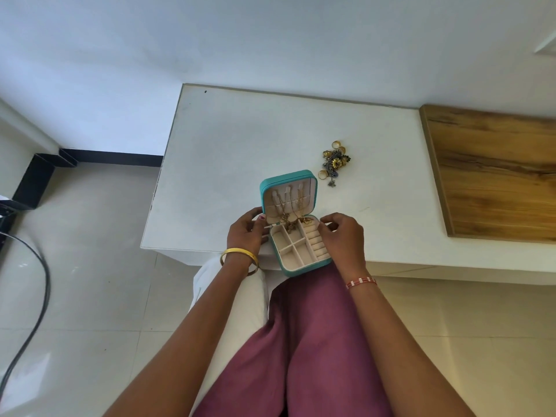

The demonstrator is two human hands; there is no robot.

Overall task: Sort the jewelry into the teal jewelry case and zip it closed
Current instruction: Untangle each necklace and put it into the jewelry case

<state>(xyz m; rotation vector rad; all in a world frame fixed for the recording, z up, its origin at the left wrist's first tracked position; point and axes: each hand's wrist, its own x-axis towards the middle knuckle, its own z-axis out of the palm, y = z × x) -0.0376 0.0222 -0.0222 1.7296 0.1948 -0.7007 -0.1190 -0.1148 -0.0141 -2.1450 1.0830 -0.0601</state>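
Where white table (240, 139) abuts wall (270, 40), floor (90, 236) seemingly tiled.

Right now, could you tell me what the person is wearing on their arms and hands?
Both forearms are bare, with no sleeves. The left hand has a plain gold bangle at the wrist and red polish on the thumbnail. The right hand has a thin red-and-white banded bracelet at the wrist. No rings show.

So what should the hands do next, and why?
Probably the right hand should reach for the pile of rings and earrings on the white table. The teal jewelry case is open, necklaces hang in its lid, but its tray compartments look empty. The left hand steadies it.
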